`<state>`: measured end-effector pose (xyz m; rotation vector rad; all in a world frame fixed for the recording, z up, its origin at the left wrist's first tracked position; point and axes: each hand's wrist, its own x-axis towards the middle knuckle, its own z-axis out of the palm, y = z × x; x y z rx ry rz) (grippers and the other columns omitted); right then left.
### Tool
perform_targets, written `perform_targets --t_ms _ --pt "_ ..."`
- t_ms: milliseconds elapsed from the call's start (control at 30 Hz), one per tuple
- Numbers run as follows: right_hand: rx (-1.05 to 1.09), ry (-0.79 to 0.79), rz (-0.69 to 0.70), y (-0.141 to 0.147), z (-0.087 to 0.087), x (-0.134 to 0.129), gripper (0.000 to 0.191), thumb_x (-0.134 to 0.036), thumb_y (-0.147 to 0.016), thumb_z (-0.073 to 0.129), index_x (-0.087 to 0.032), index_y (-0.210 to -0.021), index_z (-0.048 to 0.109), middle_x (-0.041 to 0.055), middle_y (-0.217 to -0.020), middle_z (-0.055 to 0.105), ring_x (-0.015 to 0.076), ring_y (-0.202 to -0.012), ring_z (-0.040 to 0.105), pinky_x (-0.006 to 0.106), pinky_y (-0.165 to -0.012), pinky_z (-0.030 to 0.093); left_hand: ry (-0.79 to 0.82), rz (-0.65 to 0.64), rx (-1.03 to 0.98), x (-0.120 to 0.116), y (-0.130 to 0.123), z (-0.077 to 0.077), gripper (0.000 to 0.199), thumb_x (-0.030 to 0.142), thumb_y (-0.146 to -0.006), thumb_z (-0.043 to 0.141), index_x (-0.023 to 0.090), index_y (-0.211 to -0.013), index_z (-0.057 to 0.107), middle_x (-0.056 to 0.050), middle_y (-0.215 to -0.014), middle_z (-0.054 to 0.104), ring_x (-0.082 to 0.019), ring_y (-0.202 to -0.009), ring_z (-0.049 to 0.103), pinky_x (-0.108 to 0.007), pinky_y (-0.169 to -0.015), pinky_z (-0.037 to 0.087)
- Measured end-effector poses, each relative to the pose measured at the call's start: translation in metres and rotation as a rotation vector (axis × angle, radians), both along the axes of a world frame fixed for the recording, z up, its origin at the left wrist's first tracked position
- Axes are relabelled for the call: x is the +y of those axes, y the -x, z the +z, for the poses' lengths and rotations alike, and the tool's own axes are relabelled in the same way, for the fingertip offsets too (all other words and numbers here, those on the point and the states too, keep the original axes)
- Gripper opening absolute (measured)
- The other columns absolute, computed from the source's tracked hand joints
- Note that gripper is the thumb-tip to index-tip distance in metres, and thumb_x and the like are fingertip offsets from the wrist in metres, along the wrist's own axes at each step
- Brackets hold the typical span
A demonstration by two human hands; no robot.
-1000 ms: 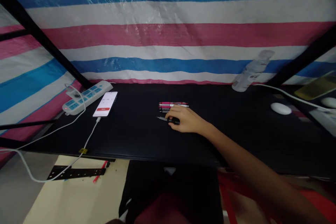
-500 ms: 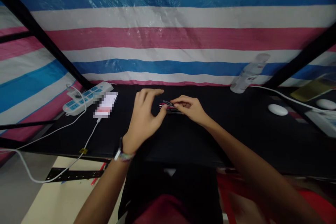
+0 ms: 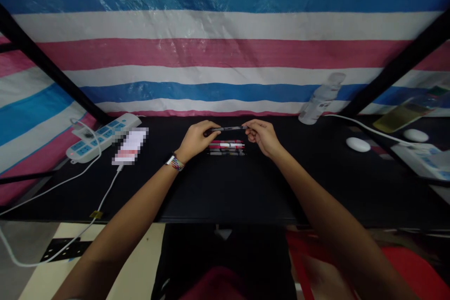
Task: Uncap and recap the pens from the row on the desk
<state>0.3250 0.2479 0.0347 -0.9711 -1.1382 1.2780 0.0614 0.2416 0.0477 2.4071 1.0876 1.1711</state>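
Observation:
A dark pen (image 3: 230, 128) is stretched sideways between my hands, just beyond a row of pens. My left hand (image 3: 198, 138) pinches its left end, and my right hand (image 3: 263, 136) grips its right end with curled fingers. Nearer to me several pens lie side by side on the black tabletop: red ones (image 3: 225, 145) at the back and a dark, partly clear pen (image 3: 227, 153) at the front. They are too close together to tell apart fully. A bracelet and a band circle my left wrist.
On the left are a white power strip (image 3: 84, 150) and a charging phone (image 3: 131, 145) with its cable (image 3: 108, 192). To the right stand a clear bottle (image 3: 318, 103), a white mouse-like object (image 3: 358, 144) and a tilted bottle of yellowish liquid (image 3: 397, 116). Striped sheeting hangs behind the table (image 3: 225, 197).
My left hand has gone from spread fingers to a pinch on a pen's left end. The pen is now apart from the others, and my hands have moved away from the row.

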Motion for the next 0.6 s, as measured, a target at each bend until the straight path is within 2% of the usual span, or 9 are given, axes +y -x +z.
perform_targets --t_ms 100,200,400,600 --pt "0.033 0.020 0.035 0.0003 -0.0021 0.0006 0.024 -0.039 -0.075 0.088 -0.017 -0.083 0.081 0.0024 -0.067 0.067 0.0108 -0.055 0.053 0.026 -0.050 0.041 -0.017 0.013 -0.009 -0.0001 0.0037 -0.0111 0.019 0.034 -0.105 0.070 0.022 -0.115 0.081 -0.008 -0.107 0.081 -0.021 -0.092 0.074 -0.033 -0.080 0.057" --pt "0.047 0.010 0.051 0.0024 -0.0025 -0.0009 0.028 -0.039 -0.071 0.093 -0.018 -0.085 0.081 0.0026 -0.070 0.069 0.0115 -0.058 0.057 0.027 -0.053 0.046 -0.015 0.024 -0.004 -0.0023 0.0045 -0.0136 0.021 0.036 -0.105 0.069 0.022 -0.115 0.081 -0.008 -0.106 0.081 -0.021 -0.090 0.073 -0.034 -0.080 0.057" --pt "0.048 -0.021 0.043 0.0021 -0.0062 0.0025 0.035 -0.043 -0.069 0.098 -0.017 -0.084 0.080 0.0030 -0.071 0.070 0.0122 -0.058 0.058 0.029 -0.055 0.050 0.020 0.010 -0.035 -0.0020 -0.0005 -0.0137 0.022 0.036 -0.107 0.066 0.021 -0.112 0.080 -0.008 -0.100 0.079 -0.020 -0.084 0.070 -0.034 -0.078 0.055" --pt "0.059 -0.003 0.024 0.0016 -0.0103 0.0060 0.036 -0.042 -0.067 0.100 -0.016 -0.082 0.080 0.0032 -0.069 0.069 0.0114 -0.056 0.057 0.029 -0.054 0.050 0.068 -0.027 -0.078 -0.0027 -0.0053 -0.0144 0.022 0.036 -0.108 0.064 0.021 -0.106 0.080 -0.008 -0.099 0.079 -0.021 -0.086 0.071 -0.034 -0.082 0.055"
